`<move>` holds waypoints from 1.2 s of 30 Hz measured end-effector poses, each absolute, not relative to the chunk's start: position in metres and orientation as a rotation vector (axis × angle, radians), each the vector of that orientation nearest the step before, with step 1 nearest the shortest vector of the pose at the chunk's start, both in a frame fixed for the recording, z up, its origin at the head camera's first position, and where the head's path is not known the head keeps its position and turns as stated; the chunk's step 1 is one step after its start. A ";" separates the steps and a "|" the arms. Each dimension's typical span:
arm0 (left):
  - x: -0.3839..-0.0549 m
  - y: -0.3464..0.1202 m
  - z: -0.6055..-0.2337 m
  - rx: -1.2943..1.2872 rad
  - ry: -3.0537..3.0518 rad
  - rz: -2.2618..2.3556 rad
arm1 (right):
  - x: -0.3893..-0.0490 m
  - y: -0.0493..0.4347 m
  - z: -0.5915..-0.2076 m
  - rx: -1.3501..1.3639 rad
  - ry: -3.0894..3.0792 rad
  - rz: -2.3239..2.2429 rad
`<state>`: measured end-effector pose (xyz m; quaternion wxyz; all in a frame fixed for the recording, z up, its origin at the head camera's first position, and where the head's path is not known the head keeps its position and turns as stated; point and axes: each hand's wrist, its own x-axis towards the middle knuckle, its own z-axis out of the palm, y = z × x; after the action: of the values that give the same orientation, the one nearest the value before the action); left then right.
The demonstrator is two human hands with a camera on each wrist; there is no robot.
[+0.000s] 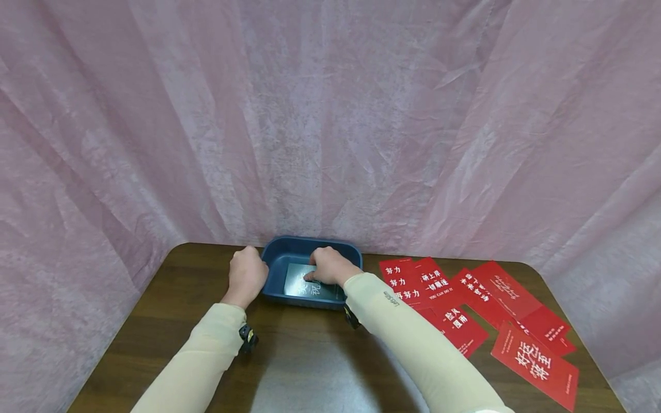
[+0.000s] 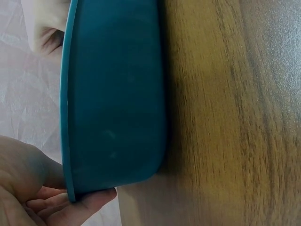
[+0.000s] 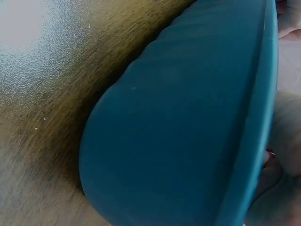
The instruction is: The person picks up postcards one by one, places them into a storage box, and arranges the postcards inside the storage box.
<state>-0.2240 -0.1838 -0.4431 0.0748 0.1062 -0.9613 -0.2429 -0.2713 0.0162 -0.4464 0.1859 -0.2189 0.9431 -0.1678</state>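
A blue plastic basin (image 1: 291,245) stands at the back of the table. My left hand (image 1: 248,272) grips its left end; in the left wrist view, the fingers (image 2: 94,200) lie under the rim with the thumb side above. Inside the basin lies a dark blue-green card (image 1: 295,277) with white characters, shiny with glare. My right hand (image 1: 331,265) reaches over the basin's right side, its fingertips at the card's middle. Whether they pinch the card or only touch it does not show. The basin wall (image 3: 178,122) hides most of that hand in the right wrist view.
Several red cards with white writing lie overlapping on the right of the table, among them a card (image 1: 413,281) near the basin and another card (image 1: 537,364) nearer the front. The wooden table (image 1: 175,321) ends at a pink curtain (image 1: 330,126) behind.
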 end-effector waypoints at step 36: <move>-0.239 -0.182 -0.447 0.314 -2.922 -0.706 | -0.232 0.135 -0.423 -0.561 2.903 -0.830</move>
<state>-0.2386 -0.1818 -0.4467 0.0595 0.1038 -0.9650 -0.2332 -0.2317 0.1354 -0.4227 0.0354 -0.1825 0.9447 -0.2703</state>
